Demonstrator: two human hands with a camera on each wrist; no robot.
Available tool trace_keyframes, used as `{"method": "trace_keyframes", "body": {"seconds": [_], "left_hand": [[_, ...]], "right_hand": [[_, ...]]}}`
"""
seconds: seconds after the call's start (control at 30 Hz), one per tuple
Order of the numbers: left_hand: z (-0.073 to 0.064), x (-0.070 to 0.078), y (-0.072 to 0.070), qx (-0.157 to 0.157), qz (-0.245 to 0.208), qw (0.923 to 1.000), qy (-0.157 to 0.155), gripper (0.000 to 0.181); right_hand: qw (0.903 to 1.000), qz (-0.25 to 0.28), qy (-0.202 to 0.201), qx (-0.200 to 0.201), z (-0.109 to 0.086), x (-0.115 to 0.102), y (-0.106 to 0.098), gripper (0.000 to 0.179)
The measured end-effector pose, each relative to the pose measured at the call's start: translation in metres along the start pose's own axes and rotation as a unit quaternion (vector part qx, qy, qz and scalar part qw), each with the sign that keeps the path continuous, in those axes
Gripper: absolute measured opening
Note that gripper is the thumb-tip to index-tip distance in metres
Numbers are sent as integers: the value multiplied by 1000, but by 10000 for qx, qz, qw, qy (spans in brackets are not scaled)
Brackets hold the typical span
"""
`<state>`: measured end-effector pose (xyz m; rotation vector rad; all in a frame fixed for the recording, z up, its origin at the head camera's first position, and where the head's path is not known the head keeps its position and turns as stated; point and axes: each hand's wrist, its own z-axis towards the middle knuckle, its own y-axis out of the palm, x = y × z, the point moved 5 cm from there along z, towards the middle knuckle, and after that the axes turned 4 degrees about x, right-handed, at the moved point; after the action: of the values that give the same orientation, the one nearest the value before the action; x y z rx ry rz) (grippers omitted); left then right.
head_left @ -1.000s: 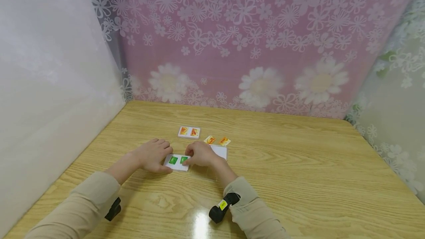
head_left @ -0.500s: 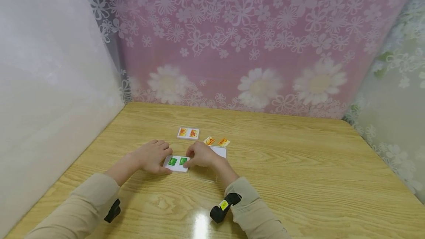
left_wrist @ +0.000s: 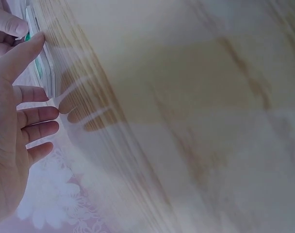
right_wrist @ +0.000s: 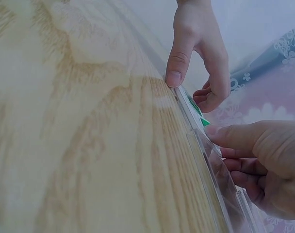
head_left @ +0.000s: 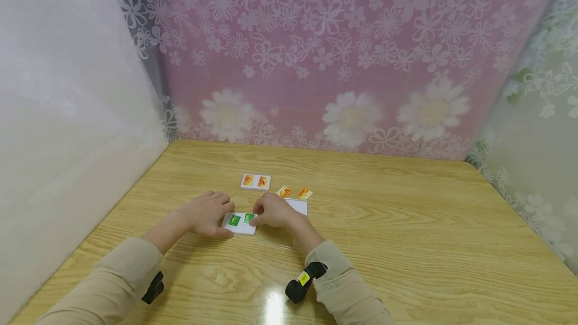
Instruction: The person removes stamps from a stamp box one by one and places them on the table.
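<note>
1. Pale wood-grain surface fills the lower part of the head view, closed in behind by a pink curtain printed with white flowers and at the left by a plain white sheet.
2. Near the middle of the surface lies a white card with two green pictures, flat and face up.
3. The left hand rests at the card's left end with fingers loosely extended; in the left wrist view its thumb tip touches the card's edge and the other fingers are spread and straight, not gripping.
4. The right hand sits at the card's right end with fingers curled; in the right wrist view its fingertips pinch the card's edge where a clear plastic sheet or case meets it.
5. A plain white card lies just behind the right hand, partly hidden by it.
6. Farther back lie a white card with two orange pictures and, to its right, two small loose orange picture tiles, apart from the hands.
7. Both forearms wear beige sleeves, each with a dark wrist-mounted camera.
</note>
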<state>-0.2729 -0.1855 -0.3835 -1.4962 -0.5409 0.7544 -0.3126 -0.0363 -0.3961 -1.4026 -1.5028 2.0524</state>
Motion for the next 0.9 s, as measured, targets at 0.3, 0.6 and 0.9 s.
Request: {"method": "trace_keyframes", "body": {"seconds": [0.3, 0.6, 0.9], "left_hand": [[2, -2, -1, -56, -166, 9998, -104, 58], [2, -2, 1, -212, -207, 9993, -209, 59], [1, -3, 2, -274, -198, 9992, -234, 61]], "right_hand": [[9998, 32, -62, 201, 1, -1, -3, 15], [9980, -41, 83, 632, 2, 0, -2, 9], [9940, 904, 213, 586, 1, 6, -15, 9]]}}
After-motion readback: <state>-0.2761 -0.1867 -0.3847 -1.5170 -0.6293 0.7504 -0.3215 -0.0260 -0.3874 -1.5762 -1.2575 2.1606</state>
